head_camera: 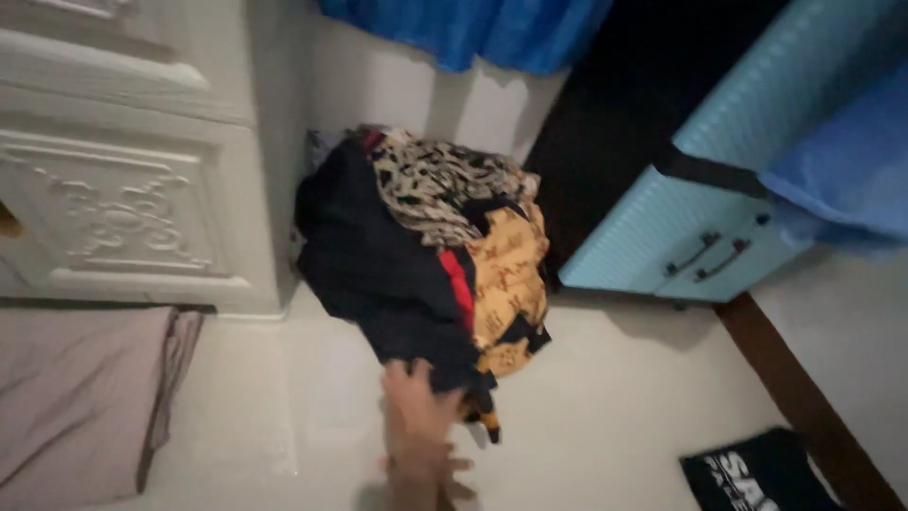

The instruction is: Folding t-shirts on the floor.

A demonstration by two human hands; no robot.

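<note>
Dark fabric at the lower edge of the clothes pile (421, 255) is touching one hand (421, 431), fingers spreading open against it; which hand cannot be told. Beside the pile's left, a white carved cabinet (132, 170) is standing; to its right, a turquoise suitcase (700, 189) is lying.

Around the floor, by the wall

A carved white wooden cabinet (123, 180), a ribbed turquoise plastic drawer unit (700, 218), a blue curtain (473, 28), a grey folded cloth (76, 397).
</note>
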